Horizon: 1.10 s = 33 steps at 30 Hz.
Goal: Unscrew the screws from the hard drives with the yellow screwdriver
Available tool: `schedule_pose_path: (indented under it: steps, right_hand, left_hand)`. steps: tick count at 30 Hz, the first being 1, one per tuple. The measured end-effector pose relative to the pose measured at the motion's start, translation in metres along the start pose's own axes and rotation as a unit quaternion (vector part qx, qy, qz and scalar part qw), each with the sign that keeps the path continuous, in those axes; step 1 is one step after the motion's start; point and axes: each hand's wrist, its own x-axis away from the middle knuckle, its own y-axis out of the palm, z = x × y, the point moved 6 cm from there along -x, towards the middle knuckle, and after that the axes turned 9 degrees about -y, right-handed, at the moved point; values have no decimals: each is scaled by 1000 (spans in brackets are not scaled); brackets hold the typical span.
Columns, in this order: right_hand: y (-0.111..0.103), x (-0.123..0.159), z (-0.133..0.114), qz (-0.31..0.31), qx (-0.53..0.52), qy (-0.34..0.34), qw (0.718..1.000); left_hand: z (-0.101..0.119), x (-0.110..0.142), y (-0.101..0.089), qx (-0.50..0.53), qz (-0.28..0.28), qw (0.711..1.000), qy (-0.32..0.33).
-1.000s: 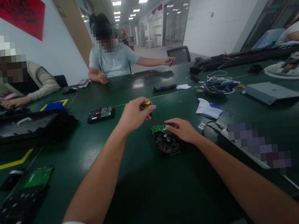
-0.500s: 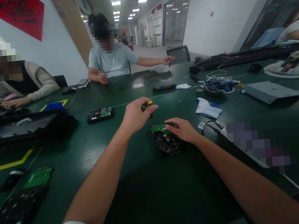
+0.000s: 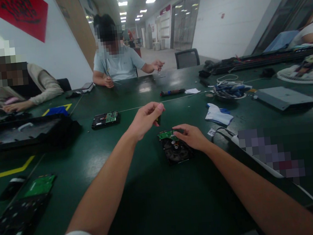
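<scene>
In front of me a hard drive [image 3: 176, 153] lies flat, its green circuit board [image 3: 164, 135] at the far end. My right hand [image 3: 189, 135] rests over the drive's upper right side, thumb on the board and fingers along the far edge, gripping it. Above and left of the drive, my left hand [image 3: 147, 119] is closed around a short screwdriver [image 3: 159, 121]. Only a little of its dark and yellow handle shows below the fingers. The tip cannot be made out, and the hand appears raised off the table.
Other drives lie on the green table, one at mid-left [image 3: 105, 120] and one at near left [image 3: 19, 219]. A black tray [image 3: 30, 131] sits left. Right are a white glove [image 3: 218, 115], a blurred power strip [image 3: 260, 159] and a metal box [image 3: 287, 97]. Co-workers sit across.
My left fingers have closed over the screwdriver's yellow top, which showed before. My right hand and the drive have stayed put. The co-worker opposite has drawn an outstretched hand inward.
</scene>
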Motion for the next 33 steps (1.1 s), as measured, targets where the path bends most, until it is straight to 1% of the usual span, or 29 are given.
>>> schedule_pose_path:
  steps: [2, 3, 7, 10, 12, 15, 17, 20, 24, 30, 33]
  right_hand:
    - [0, 0, 0, 1, 4, -3, 1000]
    - [0, 0, -1, 2, 5, -6, 1000]
    - [0, -1, -1, -1, 12, -9, 1000]
    - [0, -2, -1, -6, 25, -5, 1000]
    - [0, -2, -2, -5, 30, -3, 1000]
    - [1, -2, -3, -4, 30, -1, 1000]
    - [2, -2, -4, -2, 31, -2, 1000]
    - [2, -2, -5, 7, 37, -6, 999]
    - [4, -3, -5, 14, 50, -11, 999]
    - [5, -3, -6, 51, 55, -24, 997]
    - [6, -3, -7, 51, 57, -22, 997]
  left_hand:
    - [4, 2, -3, -19, 27, 999, -1]
    - [4, 2, -3, -16, 27, 999, -12]
    - [2, 5, 0, 66, -5, 994, -92]
    - [1, 6, -1, 112, 8, 986, -123]
    - [2, 6, -2, 99, 19, 988, -120]
    - [5, 6, -3, 51, 33, 993, -102]
    - [6, 7, -2, 36, 32, 994, -103]
    - [3, 7, 2, 67, 17, 990, -125]
    - [-3, 5, 1, 125, 21, 981, -143]
    - [-2, 3, 1, 97, 0, 987, -124]
    - [0, 5, 3, 85, -1, 988, -128]
